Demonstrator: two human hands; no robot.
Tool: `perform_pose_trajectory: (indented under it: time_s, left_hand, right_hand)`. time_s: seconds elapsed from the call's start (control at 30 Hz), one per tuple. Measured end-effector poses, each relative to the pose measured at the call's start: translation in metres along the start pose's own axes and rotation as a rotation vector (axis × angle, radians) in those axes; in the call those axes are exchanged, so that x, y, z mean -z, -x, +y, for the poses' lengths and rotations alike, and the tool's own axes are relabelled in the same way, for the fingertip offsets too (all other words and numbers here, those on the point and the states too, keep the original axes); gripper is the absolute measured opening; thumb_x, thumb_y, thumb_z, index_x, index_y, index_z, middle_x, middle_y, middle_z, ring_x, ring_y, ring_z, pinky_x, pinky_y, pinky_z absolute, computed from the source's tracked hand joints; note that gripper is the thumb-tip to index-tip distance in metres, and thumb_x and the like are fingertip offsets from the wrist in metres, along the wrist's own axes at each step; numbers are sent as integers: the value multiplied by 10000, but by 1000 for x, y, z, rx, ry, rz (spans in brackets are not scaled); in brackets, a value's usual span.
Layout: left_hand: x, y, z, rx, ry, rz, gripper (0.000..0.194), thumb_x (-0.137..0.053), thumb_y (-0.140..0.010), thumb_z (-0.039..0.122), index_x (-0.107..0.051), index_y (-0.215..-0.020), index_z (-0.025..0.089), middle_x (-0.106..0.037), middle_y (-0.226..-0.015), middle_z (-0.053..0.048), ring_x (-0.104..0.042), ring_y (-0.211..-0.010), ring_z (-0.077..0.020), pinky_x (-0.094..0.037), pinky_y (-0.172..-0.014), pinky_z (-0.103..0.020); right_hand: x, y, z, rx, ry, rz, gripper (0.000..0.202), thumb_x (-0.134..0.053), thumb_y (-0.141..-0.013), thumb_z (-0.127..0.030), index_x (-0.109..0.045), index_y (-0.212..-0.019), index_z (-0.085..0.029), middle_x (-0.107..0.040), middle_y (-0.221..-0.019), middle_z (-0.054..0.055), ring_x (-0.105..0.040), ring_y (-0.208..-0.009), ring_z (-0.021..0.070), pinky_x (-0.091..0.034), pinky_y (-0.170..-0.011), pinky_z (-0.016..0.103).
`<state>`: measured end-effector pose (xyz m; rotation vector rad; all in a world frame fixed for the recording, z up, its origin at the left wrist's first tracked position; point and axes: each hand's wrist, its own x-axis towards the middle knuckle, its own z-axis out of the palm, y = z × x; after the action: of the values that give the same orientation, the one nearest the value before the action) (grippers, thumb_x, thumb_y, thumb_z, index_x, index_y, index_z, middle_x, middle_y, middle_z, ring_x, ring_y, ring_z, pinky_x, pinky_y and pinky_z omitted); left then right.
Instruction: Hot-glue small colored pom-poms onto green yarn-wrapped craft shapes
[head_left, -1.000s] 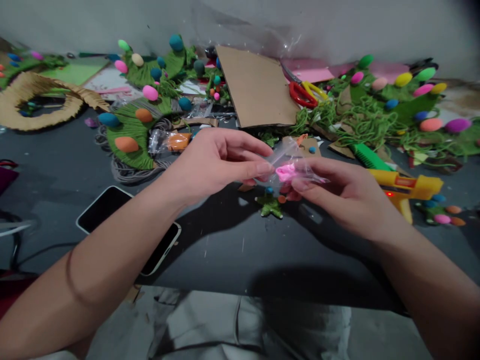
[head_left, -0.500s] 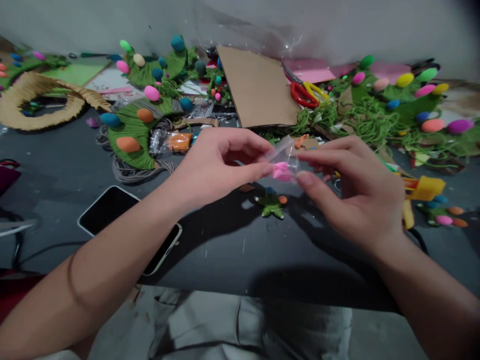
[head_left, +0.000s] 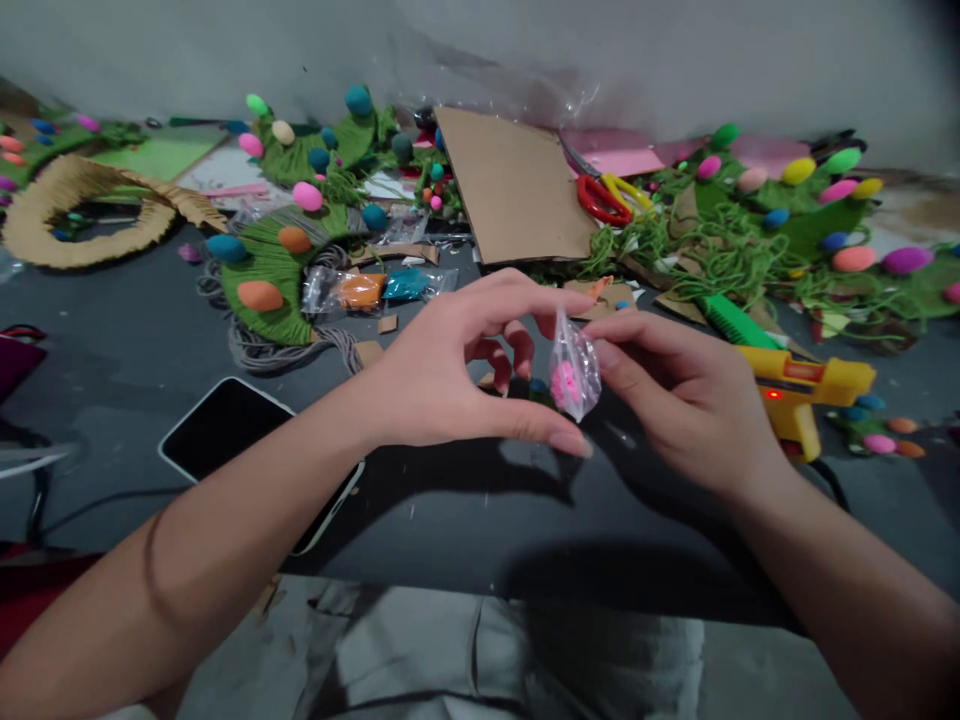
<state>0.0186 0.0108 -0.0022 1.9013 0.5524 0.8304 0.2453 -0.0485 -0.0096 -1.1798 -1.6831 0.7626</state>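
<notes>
A small clear plastic bag [head_left: 576, 372] with a pink lump inside hangs upright above the table's middle. My right hand [head_left: 675, 400] pinches its right edge between thumb and fingers. On the other side my left hand [head_left: 480, 370] has its thumb and fingers spread apart, the index fingertip by the bag's top and the thumb below it. Behind the bag, the small green star piece [head_left: 538, 388] is mostly hidden by my left hand and the bag. A yellow glue gun [head_left: 806, 385] with a red light lies right of my right hand.
A phone [head_left: 225, 430] lies under my left forearm. Cardboard [head_left: 517, 185], red-and-yellow scissors [head_left: 604, 198], green yarn [head_left: 675, 240] and orange and blue packets [head_left: 382, 288] lie behind. A straw-coloured ring [head_left: 86, 210] is at the left, the table's front edge [head_left: 450, 590] near me.
The bag has turned upright and moved slightly down. My left thumb and fingers have spread and let go of its left side. My right hand has shifted slightly left, showing more of the glue gun.
</notes>
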Motion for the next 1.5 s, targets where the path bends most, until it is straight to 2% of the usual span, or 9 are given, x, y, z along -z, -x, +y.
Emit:
perform_pose_trajectory:
  time_s: [0.13, 0.27, 0.43, 0.67, 0.93, 1.1, 1.27, 1.4, 1.5]
  left_hand:
    - [-4, 1, 2, -82, -168, 62, 618, -905, -756, 403, -707, -1332, 299, -676, -1253, -87, -692, -1016, -233, -625, -797, -351]
    - [-3, 0, 5, -202, -382, 92, 557, -831, -806, 330, -693, -1339, 246, -685, -1310, -101, -664, -1204, -278, -572, -1032, -443]
    - [-1, -1, 3, -258, -512, 64, 471, -712, -866, 246, -680, -1336, 242, -720, -1305, -90, -689, -1200, -255, -545, -1062, -418]
    - [-2, 3, -3, -204, -628, -17, 512, -689, -862, 287, -639, -1370, 239, -670, -1190, -89, -684, -1006, -227, -580, -888, -372]
    - [-2, 4, -10, -270, -546, -153, 568, -628, -921, 166, -548, -1482, 200, -585, -1265, -119, -634, -1123, -213, -565, -989, -370]
    - [-5, 2, -11, -321, -490, -184, 571, -591, -940, 109, -530, -1507, 136, -593, -1262, -139, -621, -1133, -196, -557, -991, -347]
    - [-2, 3, -6, -207, -452, -220, 677, -653, -917, 143, -471, -1566, 212, -596, -1317, -120, -641, -1155, -205, -569, -999, -355]
    - [10, 4, -3, -57, -426, -162, 844, -837, -811, 324, -471, -1568, 252, -639, -1372, -126, -676, -1168, -271, -603, -982, -410]
    - [16, 1, -2, 42, -246, -79, 622, -804, -864, 397, -598, -1434, 257, -721, -1287, -110, -737, -1090, -259, -645, -883, -383]
  right_hand:
    - [-5, 0, 4, 19, -40, 17, 83, -709, -975, -239, -774, -1024, -258, -768, -925, 12, -709, -810, 158, -615, -712, 283]
    - [-6, 1, 7, 24, -102, 61, 198, -741, -951, -226, -753, -1148, -243, -755, -1129, 45, -725, -1025, 196, -626, -912, 362]
    - [1, 5, -3, 317, 60, 207, 248, -743, -905, -130, -787, -1091, -288, -696, -1068, 50, -664, -1033, 206, -578, -925, 391]
    - [2, 5, -5, 337, 360, -10, 171, -689, -946, -195, -795, -1063, -263, -662, -982, 65, -652, -879, 200, -566, -797, 371]
    - [-4, 1, 1, 194, 224, -106, 16, -818, -877, -190, -805, -883, -195, -620, -701, -25, -518, -608, 98, -436, -568, 246]
    - [-5, 0, -1, 130, 152, -181, 36, -824, -875, -201, -820, -841, -188, -630, -625, -42, -465, -560, 82, -430, -549, 227]
    - [-4, 2, -1, 95, 127, -183, 89, -839, -862, -244, -865, -946, -229, -773, -732, -15, -596, -588, 110, -495, -570, 243]
    - [3, 2, 2, 64, 163, -53, 219, -862, -828, -238, -869, -1038, -298, -840, -910, -4, -689, -632, 157, -540, -561, 281]
    - [7, 2, 6, 59, 161, 35, 230, -858, -838, -274, -865, -1062, -324, -830, -860, -14, -692, -615, 177, -527, -518, 297]
